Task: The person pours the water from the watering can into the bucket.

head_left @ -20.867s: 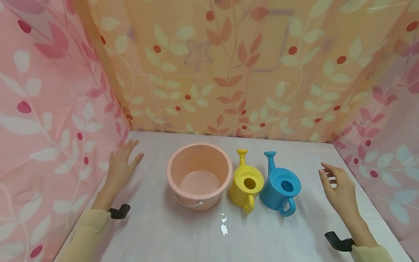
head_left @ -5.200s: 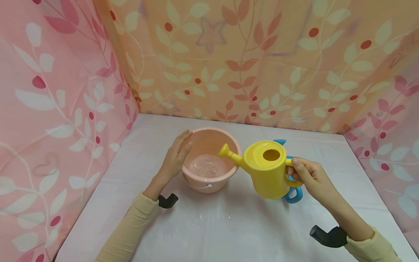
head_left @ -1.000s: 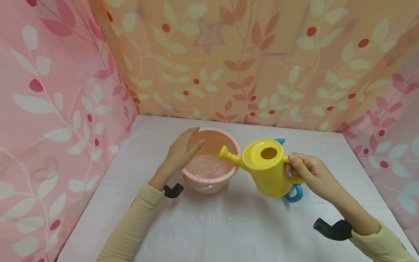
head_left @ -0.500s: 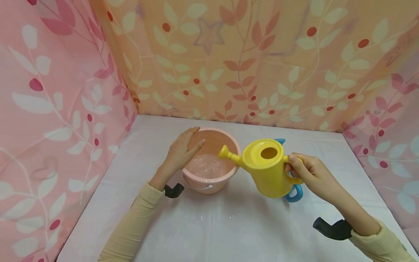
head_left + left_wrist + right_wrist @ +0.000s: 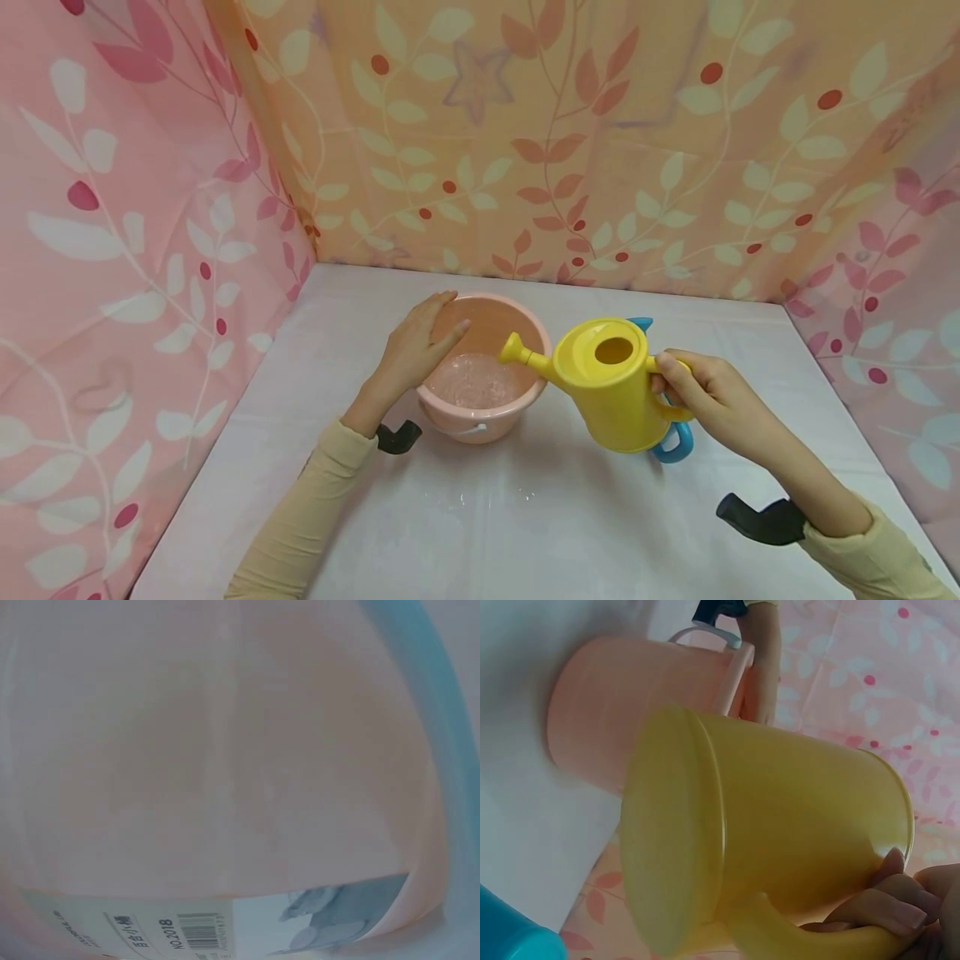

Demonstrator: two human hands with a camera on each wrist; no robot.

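Note:
My right hand (image 5: 705, 392) grips the handle of a yellow watering can (image 5: 611, 417), raised off the table and tipped left. Its spout rose sits over a pink bucket (image 5: 480, 429). Inside the bucket, the water's (image 5: 474, 383) surface is rippled and bubbly. My left hand (image 5: 416, 343) rests at the bucket's left rim, fingers along the outside and thumb extended over the opening. A blue watering can (image 5: 678, 446) stands mostly hidden behind the yellow one. The left wrist view is filled by the bucket's wall with a printed label (image 5: 172, 930); neither hand shows there.
A white cloth covers the table (image 5: 480, 533), with small wet spots (image 5: 525, 495) in front of the bucket. Floral curtains enclose the back (image 5: 420, 150) and both sides. Each wrist wears a black camera mount (image 5: 761, 521).
Compared with the earliest frame, the yellow watering can is lifted and tipped, the bucket holds water, and my left hand has come to its rim. Over the last second, little moves besides the ripples.

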